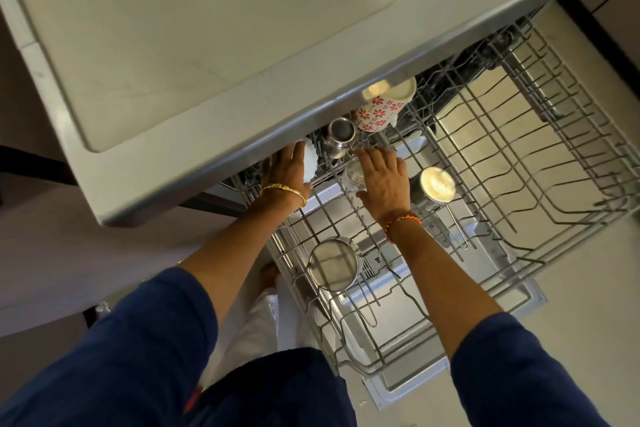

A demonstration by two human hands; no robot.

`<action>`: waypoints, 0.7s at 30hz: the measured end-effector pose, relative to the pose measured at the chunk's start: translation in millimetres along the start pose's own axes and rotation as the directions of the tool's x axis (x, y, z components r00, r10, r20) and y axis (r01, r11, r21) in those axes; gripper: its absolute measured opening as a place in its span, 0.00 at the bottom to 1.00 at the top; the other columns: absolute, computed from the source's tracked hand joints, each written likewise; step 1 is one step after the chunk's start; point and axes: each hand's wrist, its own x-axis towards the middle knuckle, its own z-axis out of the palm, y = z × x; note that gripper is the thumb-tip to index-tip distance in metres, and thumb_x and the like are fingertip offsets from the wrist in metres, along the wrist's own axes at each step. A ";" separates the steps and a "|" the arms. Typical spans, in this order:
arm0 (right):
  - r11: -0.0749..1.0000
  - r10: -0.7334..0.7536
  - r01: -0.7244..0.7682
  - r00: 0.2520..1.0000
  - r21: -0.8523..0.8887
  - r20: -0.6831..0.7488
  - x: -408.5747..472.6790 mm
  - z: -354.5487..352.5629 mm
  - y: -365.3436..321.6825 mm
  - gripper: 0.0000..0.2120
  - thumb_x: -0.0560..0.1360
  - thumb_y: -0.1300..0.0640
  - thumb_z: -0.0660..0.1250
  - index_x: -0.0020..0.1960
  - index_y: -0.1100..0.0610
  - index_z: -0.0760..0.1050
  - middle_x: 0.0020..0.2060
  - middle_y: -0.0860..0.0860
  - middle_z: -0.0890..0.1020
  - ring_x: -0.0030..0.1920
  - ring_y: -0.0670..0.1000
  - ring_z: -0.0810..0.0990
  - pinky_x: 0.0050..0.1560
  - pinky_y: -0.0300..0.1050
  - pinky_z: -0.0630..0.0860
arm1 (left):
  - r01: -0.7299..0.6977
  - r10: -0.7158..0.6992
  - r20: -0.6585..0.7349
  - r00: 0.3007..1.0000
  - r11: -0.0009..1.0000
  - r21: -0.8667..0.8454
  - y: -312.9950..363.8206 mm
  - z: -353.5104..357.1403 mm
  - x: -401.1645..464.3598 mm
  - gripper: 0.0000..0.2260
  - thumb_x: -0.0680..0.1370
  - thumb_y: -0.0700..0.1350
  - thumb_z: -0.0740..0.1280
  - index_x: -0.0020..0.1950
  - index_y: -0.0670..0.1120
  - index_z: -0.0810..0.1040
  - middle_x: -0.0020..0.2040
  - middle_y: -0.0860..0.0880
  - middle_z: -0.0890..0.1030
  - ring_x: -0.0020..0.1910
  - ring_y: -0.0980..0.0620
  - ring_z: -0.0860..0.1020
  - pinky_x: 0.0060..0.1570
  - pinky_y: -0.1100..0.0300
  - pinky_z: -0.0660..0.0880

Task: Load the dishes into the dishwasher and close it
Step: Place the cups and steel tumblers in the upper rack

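Surface (194, 28) fills upper frame, hiding rack's (519, 135) back | left hand (289, 166) fingers grasp white cup (309, 163) | right hand (382, 177) fingers relaxed over small steel cup (354, 174) (flowered mug (375, 113) just beyond) | strainer (334, 265) centre-bottom

Grey desk (194, 28) overhead, filling the upper left, with a rounded front edge and a soft glare spot far right. Pale floor (581, 340) below on the right. Dark cabinet front (620, 7) at the upper right corner. Navy sleeves (138, 350) on both arms, white trousers (256, 326) between them, a bare foot (268, 276) just under the desk edge.
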 end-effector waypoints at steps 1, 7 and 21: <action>1.000 -0.003 0.003 1.000 -0.005 -0.012 -0.7 1.0 0.0 0.35 0.71 0.61 0.68 0.74 0.56 0.57 0.70 0.56 0.65 0.71 0.59 0.59 0.70 0.55 0.56 | -0.004 0.004 -0.015 1.000 1.000 -0.005 0.2 0.4 -0.5 0.33 0.74 0.42 0.68 0.74 0.43 0.55 0.74 0.44 0.56 0.74 0.42 0.53 0.70 0.44 0.59; 0.999 0.006 -0.004 0.998 0.043 -0.065 -9.1 4.7 2.0 0.37 0.67 0.67 0.70 0.73 0.59 0.59 0.70 0.58 0.66 0.69 0.61 0.64 0.68 0.58 0.61 | -0.103 0.103 -0.137 0.985 0.995 0.005 6.1 -2.3 -5.2 0.31 0.73 0.40 0.69 0.72 0.43 0.59 0.73 0.45 0.59 0.73 0.44 0.57 0.69 0.48 0.61; 0.721 0.407 0.417 0.392 0.554 -0.825 -91.6 -106.6 -46.3 0.23 0.54 0.80 0.58 0.42 0.59 0.64 0.46 0.52 0.66 0.56 0.32 0.62 0.54 0.30 0.68 | -0.774 0.665 -0.575 0.476 0.627 0.085 12.5 -59.1 -103.6 0.16 0.73 0.31 0.57 0.56 0.46 0.70 0.56 0.48 0.71 0.54 0.49 0.75 0.50 0.55 0.77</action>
